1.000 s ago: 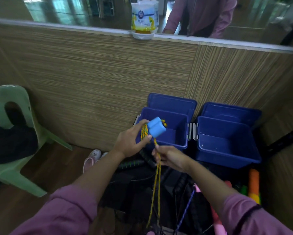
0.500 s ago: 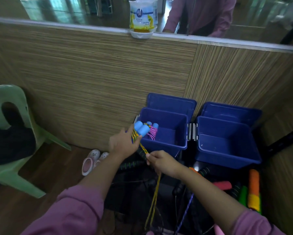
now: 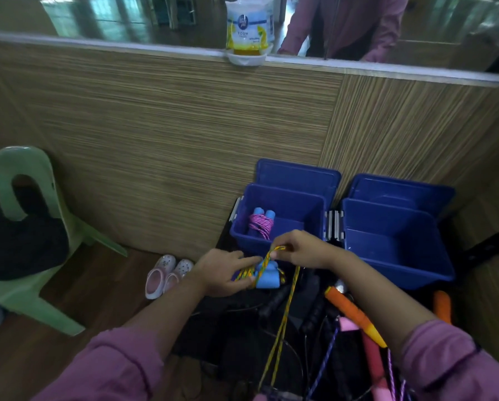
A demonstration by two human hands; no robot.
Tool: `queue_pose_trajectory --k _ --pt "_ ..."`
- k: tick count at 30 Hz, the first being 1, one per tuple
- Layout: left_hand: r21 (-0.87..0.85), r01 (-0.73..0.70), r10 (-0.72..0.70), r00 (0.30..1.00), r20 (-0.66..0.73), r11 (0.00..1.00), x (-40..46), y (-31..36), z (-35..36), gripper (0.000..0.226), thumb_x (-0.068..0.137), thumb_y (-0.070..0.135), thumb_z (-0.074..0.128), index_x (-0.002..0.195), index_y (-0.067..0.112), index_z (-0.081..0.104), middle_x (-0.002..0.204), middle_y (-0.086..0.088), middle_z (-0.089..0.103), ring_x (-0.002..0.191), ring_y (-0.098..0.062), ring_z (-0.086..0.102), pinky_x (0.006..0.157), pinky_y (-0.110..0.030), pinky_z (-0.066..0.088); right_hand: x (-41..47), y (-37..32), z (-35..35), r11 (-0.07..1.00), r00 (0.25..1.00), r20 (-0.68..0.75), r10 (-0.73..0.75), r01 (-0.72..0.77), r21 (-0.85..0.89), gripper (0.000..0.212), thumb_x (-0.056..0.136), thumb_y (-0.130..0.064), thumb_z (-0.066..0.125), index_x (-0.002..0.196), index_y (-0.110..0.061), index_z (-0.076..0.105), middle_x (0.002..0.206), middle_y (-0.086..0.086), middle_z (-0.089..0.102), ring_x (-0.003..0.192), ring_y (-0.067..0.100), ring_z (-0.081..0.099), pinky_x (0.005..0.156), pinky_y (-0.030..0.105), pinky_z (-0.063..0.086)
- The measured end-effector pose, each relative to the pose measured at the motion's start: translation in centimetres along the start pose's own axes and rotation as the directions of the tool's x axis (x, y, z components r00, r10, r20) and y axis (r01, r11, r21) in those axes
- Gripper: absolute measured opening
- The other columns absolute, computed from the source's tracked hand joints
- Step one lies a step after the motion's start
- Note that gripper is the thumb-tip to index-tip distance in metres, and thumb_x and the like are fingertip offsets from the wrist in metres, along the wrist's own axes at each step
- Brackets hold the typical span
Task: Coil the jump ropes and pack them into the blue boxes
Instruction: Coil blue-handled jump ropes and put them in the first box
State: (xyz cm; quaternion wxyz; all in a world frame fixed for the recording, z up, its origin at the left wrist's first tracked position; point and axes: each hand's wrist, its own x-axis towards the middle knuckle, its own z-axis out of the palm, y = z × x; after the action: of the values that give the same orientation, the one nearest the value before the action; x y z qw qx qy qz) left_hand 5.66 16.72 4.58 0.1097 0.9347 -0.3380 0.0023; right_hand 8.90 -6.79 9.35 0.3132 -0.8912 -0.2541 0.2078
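Observation:
My left hand [image 3: 223,274] grips the two light-blue foam handles [image 3: 267,277] of a jump rope, held low in front of the left blue box [image 3: 314,230]. My right hand [image 3: 298,250] pinches the yellow rope [image 3: 283,319] just above the handles, where a turn lies across them. The rest of that rope hangs down towards me. Inside the left box lies a coiled pink rope [image 3: 261,224] with blue handles. The right blue box [image 3: 398,256] shows nothing inside. Both boxes have their lids open against the wall.
A dark pile of more jump ropes, with orange [image 3: 353,314] and pink [image 3: 369,357] handles, lies below my arms. A green plastic chair [image 3: 31,215] stands at the left, small pink shoes [image 3: 167,273] beside it. The wood panel wall [image 3: 184,134] carries an air freshener [image 3: 246,33].
My left hand has lowered the blue handles from in front of the left box to below its front edge. My right hand has risen to the handles, carrying the yellow rope over them.

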Motion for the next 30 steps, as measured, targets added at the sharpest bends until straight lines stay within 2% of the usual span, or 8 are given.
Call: queue_pose_trajectory --k 6,8,11,14,19,24,26,30 --pt "-0.268 -0.003 -0.025 0.995 -0.101 0.963 0.2 1.8 -1.5 0.061 0.083 0.059 0.043 0.133 0.026 0.055 0.107 0.005 0.069 0.096 -0.015 0.064 0.077 -0.025 0.045 0.0 1.1 -0.9 0.929 0.999 0.03 0.035 -0.043 0.368 0.017 0.085 -0.02 0.07 0.091 -0.004 0.07 0.078 0.012 0.063 0.07 0.02 0.052 0.062 0.029 0.045" --pt "-0.304 0.024 -0.054 0.994 -0.092 0.952 0.4 2.1 -2.4 0.066 0.078 0.068 0.045 0.132 0.031 0.054 0.114 0.01 0.067 0.101 -0.009 0.062 0.082 -0.026 0.046 -0.2 1.9 -0.9 0.865 0.997 0.012 0.076 -0.072 0.496 0.023 0.082 -0.021 0.072 0.094 -0.001 0.07 0.083 0.018 0.063 0.074 0.025 0.052 0.069 0.031 0.045" --pt "-0.318 0.078 -0.11 0.991 -0.083 0.945 0.7 2.7 -3.2 0.068 0.072 0.077 0.048 0.129 0.039 0.051 0.111 0.015 0.067 0.098 -0.004 0.062 0.085 -0.027 0.047 -0.3 2.7 -0.3 0.72 0.99 0.025 0.137 -0.117 0.684 0.029 0.083 -0.021 0.069 0.1 0.002 0.069 0.099 0.025 0.066 0.086 0.027 0.058 0.08 0.034 0.048" --pt "-0.334 0.099 -0.15 0.98 -0.133 0.938 1.0 2.9 -3.5 0.063 0.075 0.077 0.046 0.13 0.045 0.044 0.104 0.016 0.068 0.092 -0.005 0.063 0.083 -0.022 0.046 -0.4 2.2 0.2 0.524 0.98 0.046 0.195 -0.144 0.84 0.015 0.092 -0.007 0.054 0.096 -0.001 0.067 0.092 0.011 0.071 0.083 0.02 0.064 0.074 0.025 0.054" --pt "-0.438 0.128 -0.234 0.952 -0.197 0.89 1.8 2.9 -4.2 0.055 0.081 0.072 0.045 0.132 0.052 0.044 0.114 0.022 0.064 0.099 0.001 0.06 0.084 -0.022 0.045 -0.5 1.0 1.9 0.196 0.965 0.124 0.232 -0.171 0.965 0.023 0.099 -0.012 0.04 0.111 -0.007 0.06 0.093 0.01 0.067 0.081 0.02 0.063 0.076 0.035 0.056" --pt "-0.495 0.268 -0.441 0.855 -0.273 0.826 2.4 2.8 -3.9 0.052 0.078 0.07 0.046 0.124 0.048 0.052 0.099 0.024 0.063 0.096 -0.005 0.063 0.074 -0.015 0.042 -1.1 -0.3 6.0 0.292 0.931 0.24 0.275 -0.319 0.901 0.033 0.102 -0.031 0.038 0.085 -0.01 0.058 0.077 0.01 0.062 0.078 0.021 0.067 0.084 0.033 0.053" --pt "-0.503 0.348 -0.536 0.791 -0.296 0.791 2.6 2.6 -3.8 0.053 0.077 0.073 0.042 0.124 0.049 0.05 0.092 0.021 0.063 0.095 -0.011 0.064 0.074 -0.023 0.044 -1.7 -0.3 8.0 0.376 0.918 0.284 0.278 -0.376 0.847 0.034 0.102 -0.033 0.036 0.082 -0.014 0.057 0.081 0.009 0.068 0.085 0.02 0.067 0.087 0.033 0.048" --pt "-0.437 0.505 -0.649 0.7 -0.297 0.744 2.9 2.5 -3.7 0.048 0.089 0.058 0.054 0.132 0.037 0.05 0.107 0.005 0.069 0.104 -0.02 0.062 0.068 -0.019 0.027 -2.9 -0.5 9.5 0.487 0.934 0.249 0.255 -0.347 0.802 0.034 0.103 -0.03 0.034 0.082 -0.012 0.053 0.066 0.003 0.059 0.069 0.02 0.064 0.076 0.029 0.051"
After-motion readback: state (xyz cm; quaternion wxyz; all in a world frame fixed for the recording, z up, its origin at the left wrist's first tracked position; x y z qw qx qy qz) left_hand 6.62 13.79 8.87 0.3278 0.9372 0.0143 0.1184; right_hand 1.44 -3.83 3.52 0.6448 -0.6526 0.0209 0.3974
